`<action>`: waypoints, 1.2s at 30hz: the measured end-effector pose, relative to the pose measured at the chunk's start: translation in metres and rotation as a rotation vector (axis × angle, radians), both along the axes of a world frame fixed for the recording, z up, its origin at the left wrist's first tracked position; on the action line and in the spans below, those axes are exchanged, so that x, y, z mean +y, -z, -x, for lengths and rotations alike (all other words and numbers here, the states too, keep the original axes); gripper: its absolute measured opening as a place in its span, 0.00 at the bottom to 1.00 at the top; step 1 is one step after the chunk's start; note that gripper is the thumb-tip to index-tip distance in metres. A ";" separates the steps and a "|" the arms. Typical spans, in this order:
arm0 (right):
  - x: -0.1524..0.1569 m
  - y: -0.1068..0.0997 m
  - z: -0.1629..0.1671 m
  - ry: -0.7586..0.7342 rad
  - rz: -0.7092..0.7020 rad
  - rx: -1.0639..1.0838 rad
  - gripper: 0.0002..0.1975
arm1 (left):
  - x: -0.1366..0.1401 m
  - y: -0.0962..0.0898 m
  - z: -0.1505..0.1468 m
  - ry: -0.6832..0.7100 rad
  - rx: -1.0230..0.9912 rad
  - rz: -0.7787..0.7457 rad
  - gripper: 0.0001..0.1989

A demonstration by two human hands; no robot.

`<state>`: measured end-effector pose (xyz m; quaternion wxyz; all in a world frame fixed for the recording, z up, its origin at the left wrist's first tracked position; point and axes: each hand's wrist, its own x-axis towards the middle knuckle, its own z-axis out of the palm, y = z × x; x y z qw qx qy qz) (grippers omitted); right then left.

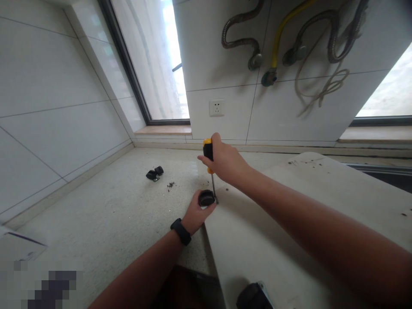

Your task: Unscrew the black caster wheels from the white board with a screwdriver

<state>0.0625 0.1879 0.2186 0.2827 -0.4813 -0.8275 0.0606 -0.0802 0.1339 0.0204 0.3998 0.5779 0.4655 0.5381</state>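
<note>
Right hand [227,161] on the screwdriver [208,151], left hand [195,214] on the black caster [206,198]

Your right fingers are closed around a chunky handle, black and glossy yellow, with the thumb laid across its side; the slim metal shaft runs down from your fist, slightly tilted, to the small metal plate [216,200] beside the caster. Whether the tip sits in a screw is too small to tell. Your left hand is curled snugly around the caster – a rounded, dark, smooth body – with the thumb along its near side and the fingers along its far side. A black watch [180,231] bands that wrist.

The caster lies in your left grip, directly below your right fist, at the far left corner of the pale panel [273,240]. That panel is flat, smooth and matte, dotted with small dark holes, and your right forearm stretches above it. Near its close edge stands another dark caster [253,296], rounded, with a metallic edge, well apart from both hands.

Beyond your left hand, on the speckled, stone-like surface [128,223], two loose black casters [154,173] lie close together, and a scatter of tiny dark screws [171,185] sits between them and your hands. Behind everything rises a wall of white tiles [222,131] – sleek, with thin dark joints – bearing ribbed metal hoses [236,43], a smooth yellow pipe [283,25] and a square white socket [216,108].
</note>
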 end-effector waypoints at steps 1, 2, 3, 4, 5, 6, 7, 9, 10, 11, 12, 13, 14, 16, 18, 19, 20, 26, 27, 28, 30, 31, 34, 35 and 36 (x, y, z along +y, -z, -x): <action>0.001 0.000 0.000 0.002 0.000 -0.004 0.24 | 0.000 0.000 0.000 0.002 0.004 -0.005 0.15; 0.001 0.000 0.000 -0.001 0.001 -0.009 0.24 | 0.000 0.000 0.000 0.002 0.008 -0.011 0.15; 0.001 -0.002 0.000 -0.007 0.004 -0.013 0.25 | 0.000 0.000 0.000 0.003 0.013 -0.016 0.15; 0.001 -0.003 -0.001 -0.017 0.010 -0.013 0.25 | 0.000 0.000 0.000 0.005 0.018 -0.019 0.15; 0.001 -0.005 -0.001 -0.037 0.021 -0.010 0.26 | 0.000 0.000 0.000 0.006 0.020 -0.019 0.15; 0.000 -0.008 -0.001 -0.061 0.033 -0.004 0.25 | 0.001 0.000 0.000 0.008 0.019 -0.017 0.15; -0.001 -0.010 -0.001 -0.084 0.047 0.001 0.24 | 0.001 0.000 0.000 0.008 0.017 -0.013 0.15; -0.005 -0.016 -0.002 -0.120 0.089 0.014 0.19 | 0.000 -0.001 0.000 0.004 0.014 -0.004 0.15; -0.007 -0.018 -0.002 -0.129 0.122 0.028 0.17 | 0.000 -0.001 0.000 0.002 0.012 -0.001 0.15; -0.008 -0.019 -0.002 -0.131 0.160 0.042 0.16 | 0.000 -0.001 0.000 0.002 0.011 0.003 0.16; -0.009 -0.020 -0.002 -0.132 0.194 0.055 0.17 | 0.000 -0.001 0.000 0.002 0.008 0.006 0.16; -0.010 -0.020 -0.002 -0.136 0.214 0.063 0.18 | 0.000 0.000 0.000 0.002 0.007 0.011 0.16; -0.010 -0.019 -0.002 -0.141 0.212 0.063 0.19 | 0.000 0.000 0.000 0.002 0.007 0.013 0.17; -0.009 -0.017 -0.001 -0.156 0.164 0.033 0.23 | 0.000 0.002 0.000 0.003 0.006 0.014 0.17; -0.007 -0.015 -0.001 -0.184 0.121 0.017 0.27 | 0.001 0.004 0.000 0.002 0.002 0.013 0.17; -0.006 -0.015 -0.001 -0.203 0.117 0.020 0.27 | 0.002 0.004 0.000 0.001 0.000 0.012 0.17; -0.006 -0.015 -0.001 -0.217 0.123 0.030 0.27 | 0.002 0.005 0.000 -0.001 0.000 0.012 0.17; -0.010 -0.024 -0.006 -0.264 0.222 0.050 0.33 | 0.003 0.006 0.001 0.012 -0.003 0.016 0.17; -0.011 -0.024 -0.007 -0.301 0.232 0.043 0.34 | 0.003 0.006 0.001 0.007 -0.002 0.017 0.18; -0.012 -0.024 -0.007 -0.331 0.234 0.043 0.34 | 0.003 0.006 0.001 0.003 0.002 0.018 0.18; -0.012 -0.021 -0.007 -0.357 0.207 0.054 0.32 | 0.003 0.007 0.001 -0.001 0.002 0.019 0.18; -0.011 -0.020 -0.006 -0.351 0.183 0.059 0.30 | 0.003 0.008 0.001 0.001 0.001 0.017 0.18; -0.009 -0.017 -0.003 -0.298 0.136 0.065 0.29 | 0.003 0.007 0.001 0.009 0.004 0.007 0.17; -0.008 -0.017 -0.002 -0.282 0.145 0.069 0.28 | 0.003 0.006 0.001 0.009 0.007 0.004 0.16; -0.007 -0.017 -0.002 -0.265 0.159 0.076 0.27 | 0.002 0.005 0.001 0.010 0.010 0.001 0.16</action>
